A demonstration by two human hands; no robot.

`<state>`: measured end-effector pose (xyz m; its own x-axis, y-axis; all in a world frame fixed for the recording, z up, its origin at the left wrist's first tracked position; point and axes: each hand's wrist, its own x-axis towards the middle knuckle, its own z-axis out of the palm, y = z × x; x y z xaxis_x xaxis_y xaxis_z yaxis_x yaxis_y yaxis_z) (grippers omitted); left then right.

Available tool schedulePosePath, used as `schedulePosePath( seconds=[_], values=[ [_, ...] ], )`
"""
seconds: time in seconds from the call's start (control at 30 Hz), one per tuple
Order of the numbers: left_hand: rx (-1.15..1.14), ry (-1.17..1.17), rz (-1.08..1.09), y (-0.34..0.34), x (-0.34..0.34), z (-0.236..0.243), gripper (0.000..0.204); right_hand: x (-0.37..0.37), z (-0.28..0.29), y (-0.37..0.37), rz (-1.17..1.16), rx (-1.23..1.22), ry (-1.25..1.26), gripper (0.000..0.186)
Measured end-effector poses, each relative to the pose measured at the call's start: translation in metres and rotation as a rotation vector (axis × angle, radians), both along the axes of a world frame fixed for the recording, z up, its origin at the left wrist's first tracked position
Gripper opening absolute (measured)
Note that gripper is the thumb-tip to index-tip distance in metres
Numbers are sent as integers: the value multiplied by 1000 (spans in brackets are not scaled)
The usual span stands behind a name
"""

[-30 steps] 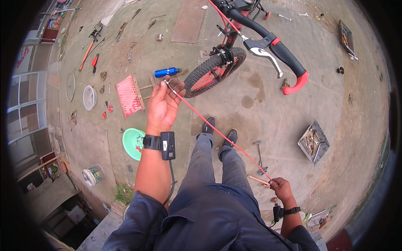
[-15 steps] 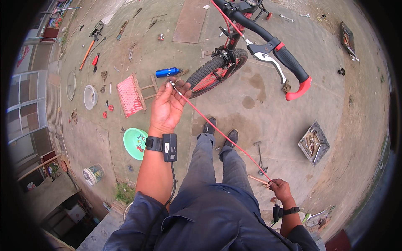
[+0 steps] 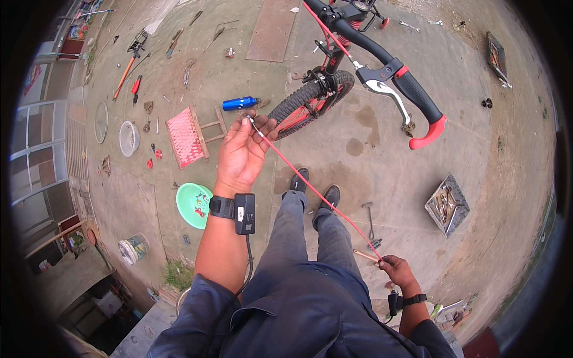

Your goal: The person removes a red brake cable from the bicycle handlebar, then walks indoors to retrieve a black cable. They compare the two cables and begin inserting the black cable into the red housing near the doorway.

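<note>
Stool [image 3: 186, 136] left of bicycle wheel [image 3: 304, 106], bowl [image 3: 194, 204] nearer, tray [image 3: 447, 204] right

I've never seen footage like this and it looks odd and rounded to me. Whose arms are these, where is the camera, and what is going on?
The camera sits on a person's head, looking down; its wide lens bends edges. The arms are that person's own. The left hand pinches one end of a red cable housing; the right hand holds the other end, stretched taut. Ahead stands a red-and-black bicycle. On the concrete ground lie a blue bottle, a green bowl, a small red stool and a tray of tools.
</note>
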<state>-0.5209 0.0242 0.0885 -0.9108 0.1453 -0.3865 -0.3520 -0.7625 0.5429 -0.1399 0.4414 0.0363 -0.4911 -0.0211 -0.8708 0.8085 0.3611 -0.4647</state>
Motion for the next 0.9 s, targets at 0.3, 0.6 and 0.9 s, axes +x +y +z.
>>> schedulePosePath(
  seconds=[0.3, 0.6, 0.9],
  values=[
    [-101, -2, -38, 0, -1, -6, 22, -41, 33, -31, -167, -216, -8, 27],
    [-42, -3, -38, 0, -1, -7, 24, -46, 40, -44, -363, -238, -53, 22],
    [-17, -30, -49, -4, -1, -3, 19, -47, 38, -47, -406, -266, -43, 21]
  ],
)
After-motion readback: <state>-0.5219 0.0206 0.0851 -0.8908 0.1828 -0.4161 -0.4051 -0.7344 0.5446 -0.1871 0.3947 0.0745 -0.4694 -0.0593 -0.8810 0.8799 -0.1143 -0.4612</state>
